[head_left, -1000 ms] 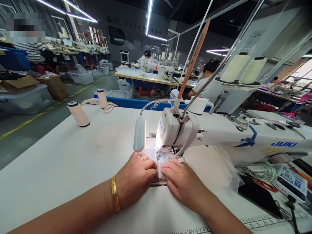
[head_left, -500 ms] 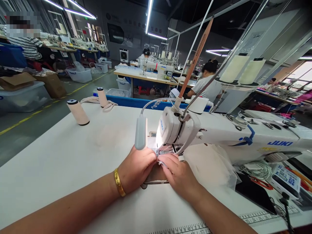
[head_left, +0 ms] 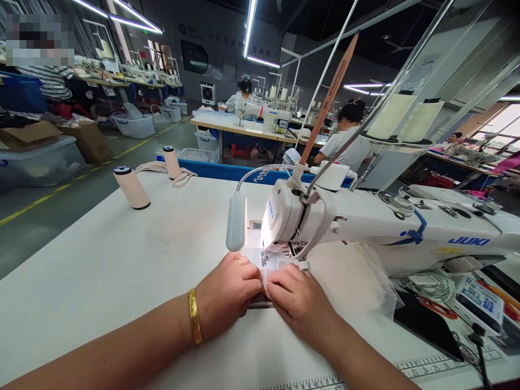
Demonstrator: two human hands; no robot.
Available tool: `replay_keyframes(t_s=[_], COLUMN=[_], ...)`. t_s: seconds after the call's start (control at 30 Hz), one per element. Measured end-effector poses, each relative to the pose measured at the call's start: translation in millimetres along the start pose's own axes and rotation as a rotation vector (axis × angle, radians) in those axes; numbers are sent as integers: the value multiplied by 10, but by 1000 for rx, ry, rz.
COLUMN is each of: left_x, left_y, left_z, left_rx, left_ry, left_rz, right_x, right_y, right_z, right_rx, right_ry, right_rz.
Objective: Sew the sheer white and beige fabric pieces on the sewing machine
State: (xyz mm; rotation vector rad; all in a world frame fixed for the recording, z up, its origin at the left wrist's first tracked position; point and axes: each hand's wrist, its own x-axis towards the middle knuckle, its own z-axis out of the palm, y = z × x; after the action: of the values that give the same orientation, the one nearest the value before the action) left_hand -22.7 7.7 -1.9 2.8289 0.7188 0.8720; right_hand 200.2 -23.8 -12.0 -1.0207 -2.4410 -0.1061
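My left hand (head_left: 235,284), a gold bangle at its wrist and a ring on one finger, is closed with its fingertips just in front of the sewing machine's needle area. Facing it, my right hand (head_left: 296,292) is closed too, fingers bent and pinching. Between the fingertips shows a small pale piece of fabric (head_left: 266,277), mostly hidden by my fingers. The presser foot (head_left: 265,259) of the white sewing machine (head_left: 280,211) stands just beyond it. A grey lamp (head_left: 236,223) on a bent neck lights this spot from the left.
Two pink thread cones (head_left: 132,188) stand at the table's back left, near a fabric strip (head_left: 152,167). Sheer fabric (head_left: 353,281) lies right of my hands. Further right are a black tablet-like slab (head_left: 424,327) and cables (head_left: 430,284). A ruler (head_left: 309,382) marks the front edge.
Both hands have drawn back a little toward me, away from the needle, with the pale fabric between them. More of the presser foot and plate now shows.
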Motion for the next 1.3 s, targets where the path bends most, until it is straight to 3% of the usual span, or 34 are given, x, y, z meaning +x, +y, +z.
replay_keyframes(t_s=[0.3, 0.67, 1.0, 1.17, 1.3], left_x=[-44, 24, 117, 104, 122], left_y=[87, -54, -199, -227, -183], left_z=[0, 54, 70, 84, 3], left_rx=[-2, 40, 143, 126, 115], left_ry=[14, 1, -12, -74, -132], left_rz=[-4, -29, -46, -115, -271], right_x=[-33, 32, 66, 65, 47], right_y=[2, 95, 126, 139, 140], right_z=[-56, 26, 119, 141, 120], right_rx=[-38, -62, -140, -153, -110], right_ry=[-36, -60, -37, 19, 5], right_rz=[-11, 49, 188, 201, 211])
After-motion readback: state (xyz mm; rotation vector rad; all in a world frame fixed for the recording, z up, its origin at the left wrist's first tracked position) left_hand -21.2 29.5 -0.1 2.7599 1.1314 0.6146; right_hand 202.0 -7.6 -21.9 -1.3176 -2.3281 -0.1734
